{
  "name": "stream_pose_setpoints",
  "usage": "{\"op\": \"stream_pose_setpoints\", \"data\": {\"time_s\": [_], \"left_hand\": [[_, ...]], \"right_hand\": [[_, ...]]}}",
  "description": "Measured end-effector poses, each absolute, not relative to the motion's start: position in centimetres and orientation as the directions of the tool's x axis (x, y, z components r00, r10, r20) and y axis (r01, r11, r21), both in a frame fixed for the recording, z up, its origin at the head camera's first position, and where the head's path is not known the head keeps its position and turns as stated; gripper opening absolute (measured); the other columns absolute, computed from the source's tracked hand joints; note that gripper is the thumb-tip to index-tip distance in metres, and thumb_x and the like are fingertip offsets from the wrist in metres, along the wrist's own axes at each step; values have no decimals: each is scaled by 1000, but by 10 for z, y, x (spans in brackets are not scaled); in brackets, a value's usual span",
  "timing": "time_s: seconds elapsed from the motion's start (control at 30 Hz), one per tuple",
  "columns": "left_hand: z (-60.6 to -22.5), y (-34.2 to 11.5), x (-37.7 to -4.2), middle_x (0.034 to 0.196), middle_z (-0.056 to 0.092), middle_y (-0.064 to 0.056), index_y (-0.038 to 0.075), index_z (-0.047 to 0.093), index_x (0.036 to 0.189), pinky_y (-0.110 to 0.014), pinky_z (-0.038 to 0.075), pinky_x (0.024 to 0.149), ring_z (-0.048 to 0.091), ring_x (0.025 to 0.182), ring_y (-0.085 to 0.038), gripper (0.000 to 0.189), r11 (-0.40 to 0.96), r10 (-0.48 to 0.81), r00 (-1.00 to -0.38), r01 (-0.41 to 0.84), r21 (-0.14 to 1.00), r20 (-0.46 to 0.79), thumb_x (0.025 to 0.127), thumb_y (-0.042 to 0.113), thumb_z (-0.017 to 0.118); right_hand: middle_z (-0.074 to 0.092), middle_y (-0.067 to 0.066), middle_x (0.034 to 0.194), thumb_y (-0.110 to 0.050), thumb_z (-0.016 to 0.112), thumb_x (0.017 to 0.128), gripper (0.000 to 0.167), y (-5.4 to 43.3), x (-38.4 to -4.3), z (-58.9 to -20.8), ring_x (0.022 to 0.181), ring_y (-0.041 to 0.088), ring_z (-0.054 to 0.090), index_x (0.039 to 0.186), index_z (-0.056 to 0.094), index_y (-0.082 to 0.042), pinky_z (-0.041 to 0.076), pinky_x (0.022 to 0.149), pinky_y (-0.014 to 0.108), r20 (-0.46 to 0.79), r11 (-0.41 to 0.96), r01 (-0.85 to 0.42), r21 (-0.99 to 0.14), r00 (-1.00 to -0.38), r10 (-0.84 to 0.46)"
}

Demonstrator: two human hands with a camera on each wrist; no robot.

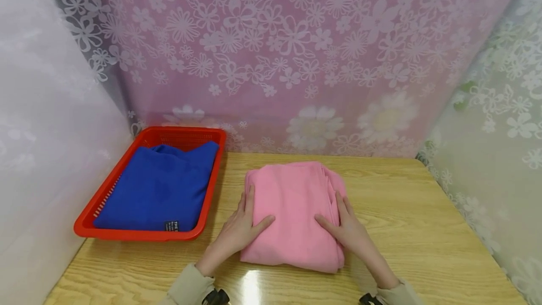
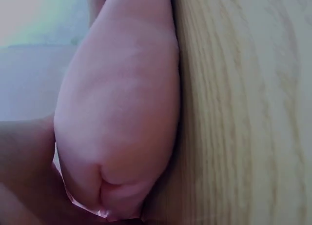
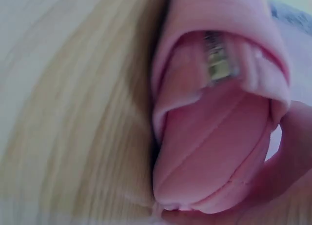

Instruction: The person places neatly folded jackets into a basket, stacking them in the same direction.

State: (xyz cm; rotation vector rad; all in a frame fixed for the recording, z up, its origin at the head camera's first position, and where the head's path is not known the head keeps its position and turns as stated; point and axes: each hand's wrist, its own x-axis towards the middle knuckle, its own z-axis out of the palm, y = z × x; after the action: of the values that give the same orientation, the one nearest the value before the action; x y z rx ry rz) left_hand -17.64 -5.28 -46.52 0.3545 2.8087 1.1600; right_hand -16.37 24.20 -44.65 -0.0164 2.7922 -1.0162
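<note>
A folded pink garment [image 1: 292, 215] lies on the wooden table in front of me. In the right wrist view, a metal zipper end [image 3: 218, 61] shows among its folded layers. My left hand [image 1: 239, 227] rests against the garment's left side, its thumb on the top face and its fingers stretched along the edge. On the opposite side, my right hand [image 1: 349, 227] lies the same way, thumb on top and fingers straight along the edge. The wrist views show the bundle's rounded side folds close up, with part of each hand at the frame's edge.
A red plastic basket [image 1: 218, 173] stands at the left, holding a folded blue garment [image 1: 163, 187] with a dark label [image 1: 171, 226]. The wooden table [image 1: 406, 229] extends to the right. Flowered curtains [image 1: 271, 60] hang behind and on both sides.
</note>
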Motion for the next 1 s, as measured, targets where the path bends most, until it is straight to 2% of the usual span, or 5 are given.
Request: {"op": "stream_pose_setpoints", "data": {"time_s": [0.13, 0.4, 0.53, 0.77, 1.0], "left_hand": [[-463, -53, -175, 162, 18, -34, 14, 1, 165, -72, 42, 97, 43, 133, -58, 101, 672, 248, -969, 183, 718, 15, 96, 59, 59], [-465, -59, -183, 156, 35, -29, 9, 14, 163, -70, 43, 96, 50, 129, -49, 91, 554, 244, -968, 193, 810, 64, 97, 46, 65], [-465, -62, -188, 156, 38, -26, 12, 19, 163, -71, 40, 100, 46, 135, -47, 87, 521, 223, -973, 169, 836, 58, 97, 43, 67], [-467, -65, -191, 161, 33, -21, 17, 20, 163, -72, 37, 102, 41, 140, -46, 86, 500, 215, -975, 160, 851, 57, 96, 43, 68], [-470, -68, -193, 160, 35, -20, 18, 20, 163, -70, 37, 103, 43, 138, -46, 88, 484, 222, -973, 165, 859, 62, 95, 45, 69]], "right_hand": [[2, 33, 164, -53, 63, 96, 104, 243, -162, -447, 147, 55, 17, 163, -2, -8, 27, 112, 71, -183, 666, 86, -741, -980, -77], [25, 32, 160, -48, 68, 94, 102, 240, -160, -447, 139, 51, 40, 165, 3, -13, 43, 105, 60, -231, 547, 164, -821, -971, -56], [20, 30, 162, -44, 70, 94, 103, 242, -161, -447, 143, 49, 34, 165, 1, -15, 39, 109, 61, -235, 508, 162, -846, -968, -83], [-6, 19, 169, -29, 70, 97, 98, 244, -161, -447, 152, 47, 10, 164, -2, -32, 19, 117, 68, -168, 370, 98, -924, -972, -161], [2, 17, 169, -28, 68, 98, 86, 247, -163, -452, 151, 43, 17, 163, 12, -39, 31, 114, 59, -198, 297, 136, -945, -962, -190]]}}
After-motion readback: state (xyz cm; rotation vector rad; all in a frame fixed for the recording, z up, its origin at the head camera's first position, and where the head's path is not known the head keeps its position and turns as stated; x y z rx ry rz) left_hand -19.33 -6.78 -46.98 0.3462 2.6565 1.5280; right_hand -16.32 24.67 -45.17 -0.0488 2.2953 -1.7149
